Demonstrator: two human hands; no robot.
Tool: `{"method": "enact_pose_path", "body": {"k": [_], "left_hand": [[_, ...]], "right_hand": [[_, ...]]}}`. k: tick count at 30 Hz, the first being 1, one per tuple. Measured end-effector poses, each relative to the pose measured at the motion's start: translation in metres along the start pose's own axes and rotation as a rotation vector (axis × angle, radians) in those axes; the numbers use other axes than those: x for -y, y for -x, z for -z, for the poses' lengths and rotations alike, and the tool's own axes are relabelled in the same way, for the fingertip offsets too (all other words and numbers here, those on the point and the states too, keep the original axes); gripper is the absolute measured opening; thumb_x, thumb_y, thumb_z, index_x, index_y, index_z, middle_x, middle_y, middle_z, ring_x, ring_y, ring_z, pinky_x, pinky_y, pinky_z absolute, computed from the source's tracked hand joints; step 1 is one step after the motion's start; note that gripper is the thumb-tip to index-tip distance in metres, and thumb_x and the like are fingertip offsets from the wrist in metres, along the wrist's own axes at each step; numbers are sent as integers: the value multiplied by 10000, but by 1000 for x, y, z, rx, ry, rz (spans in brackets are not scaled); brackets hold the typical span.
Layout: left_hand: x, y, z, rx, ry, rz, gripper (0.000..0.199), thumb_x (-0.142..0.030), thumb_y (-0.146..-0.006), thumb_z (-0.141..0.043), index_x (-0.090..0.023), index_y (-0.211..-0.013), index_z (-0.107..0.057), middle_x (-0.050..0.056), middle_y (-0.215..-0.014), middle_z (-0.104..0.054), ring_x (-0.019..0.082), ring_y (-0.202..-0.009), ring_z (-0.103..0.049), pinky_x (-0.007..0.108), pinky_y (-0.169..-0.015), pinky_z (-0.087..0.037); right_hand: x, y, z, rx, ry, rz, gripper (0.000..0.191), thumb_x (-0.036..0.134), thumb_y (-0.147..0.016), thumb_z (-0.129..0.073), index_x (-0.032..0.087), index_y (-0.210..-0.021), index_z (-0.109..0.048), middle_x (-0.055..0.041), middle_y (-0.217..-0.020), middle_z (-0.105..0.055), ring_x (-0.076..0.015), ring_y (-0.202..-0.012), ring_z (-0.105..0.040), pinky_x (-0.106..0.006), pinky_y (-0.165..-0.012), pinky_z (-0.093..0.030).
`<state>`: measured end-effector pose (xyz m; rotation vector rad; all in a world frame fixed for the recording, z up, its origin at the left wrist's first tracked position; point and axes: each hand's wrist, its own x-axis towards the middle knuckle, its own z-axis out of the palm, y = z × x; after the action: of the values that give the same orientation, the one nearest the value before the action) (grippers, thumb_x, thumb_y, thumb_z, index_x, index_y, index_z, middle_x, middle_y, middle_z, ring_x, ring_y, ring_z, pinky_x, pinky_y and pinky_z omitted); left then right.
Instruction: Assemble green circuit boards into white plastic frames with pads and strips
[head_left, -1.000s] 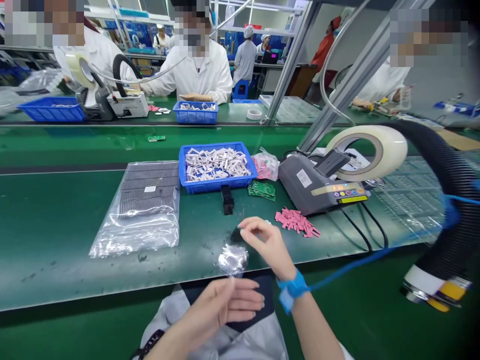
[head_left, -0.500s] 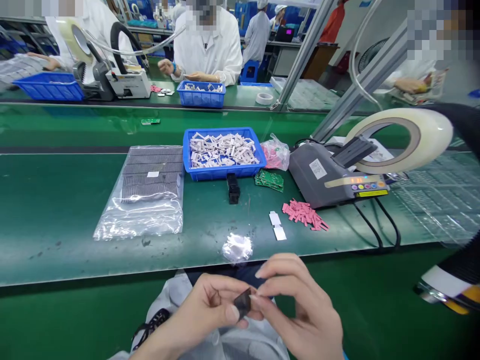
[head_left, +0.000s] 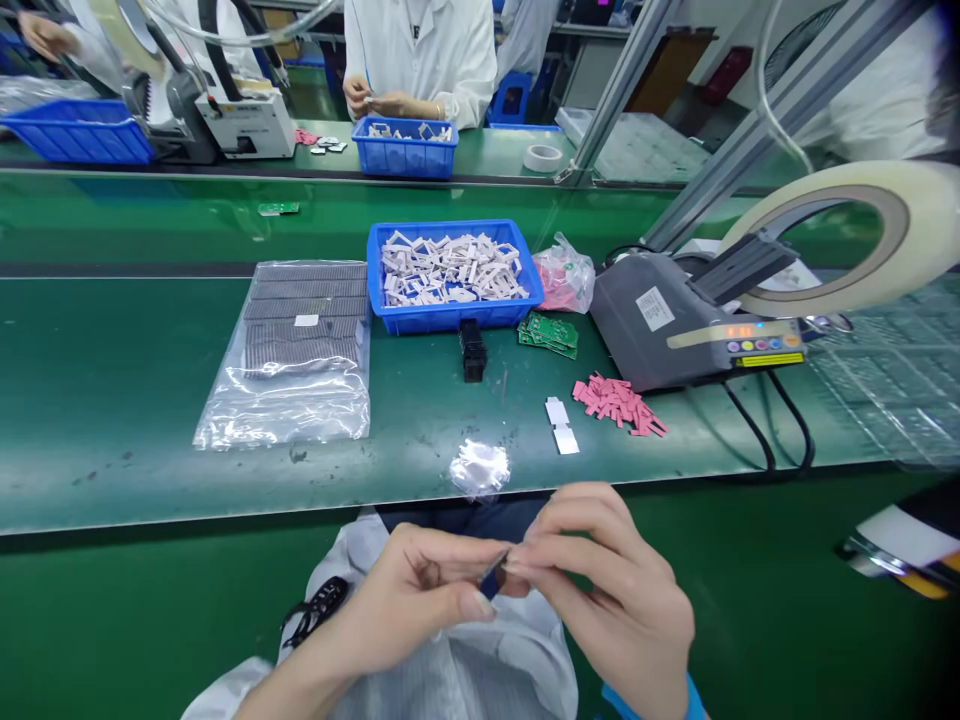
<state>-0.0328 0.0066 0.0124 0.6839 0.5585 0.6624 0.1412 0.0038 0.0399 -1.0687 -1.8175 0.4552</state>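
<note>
My left hand point(head_left: 420, 595) pinches a small dark flat piece point(head_left: 492, 580) between thumb and fingers, just off the front edge of the bench. The piece now shows a thin edge and a bluish dark face; its exact kind is not clear. From the other side, my right hand point(head_left: 604, 590) has its thumb and fingertips pressed together at the piece's upper right corner. Whether something tiny sits in those fingertips is hidden. Nearest on the bench lies a small heap of shiny clear film point(head_left: 480, 468). Beyond it stands a stack of black parts point(head_left: 472, 350).
Along the bench are a blue bin point(head_left: 450, 318) of white plastic frames, a plastic bag point(head_left: 281, 410) of grey strips, green circuit boards point(head_left: 549, 334), pink pieces point(head_left: 619, 403) and white cards point(head_left: 562, 425). A tape dispenser point(head_left: 637, 310) stands right. A co-worker point(head_left: 420, 60) sits opposite.
The dark piece has been turned, from its broad face to a narrower, edge-on look. My right fingertips have drawn closer together at its corner. The view has tilted down slightly.
</note>
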Motion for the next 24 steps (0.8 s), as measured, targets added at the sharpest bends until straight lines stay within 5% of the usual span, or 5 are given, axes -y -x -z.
{"method": "enact_pose_path", "body": {"k": [8,17,21,24], "left_hand": [[-3,3,-3,-85,-71,1,347,-378,-688,-757,-353,-1028,-689,-12,-785,-774,103,-620,-643,204,-676,-520],[-6,4,-7,-232,-473,-118,269,-326,-696,-757,-323,-964,-738,13,-607,-733,190,-583,-644,284,-574,-508],[1,1,-7,-295,-304,-55,277,-360,-634,-797,-286,-900,-767,8,-607,-742,188,-567,-667,299,-606,-549],[6,-4,0,-499,-108,-41,305,-405,-599,-813,-273,-870,-768,31,-831,-784,204,-789,-723,257,-691,-566]], "right_hand": [[-2,-2,1,18,-45,-22,144,66,-779,-646,208,-802,-655,-13,-707,-610,-159,-712,-542,-310,-589,-505],[-9,1,1,57,-125,-60,85,137,-827,-627,211,-789,-641,-14,-703,-597,-159,-720,-541,-305,-596,-492],[-8,12,-7,40,8,-18,113,97,-841,-564,201,-804,-587,-16,-743,-595,-162,-761,-526,-316,-676,-466],[-11,19,-13,5,129,22,107,91,-845,-524,196,-826,-540,-20,-786,-581,-162,-800,-508,-324,-744,-433]]}}
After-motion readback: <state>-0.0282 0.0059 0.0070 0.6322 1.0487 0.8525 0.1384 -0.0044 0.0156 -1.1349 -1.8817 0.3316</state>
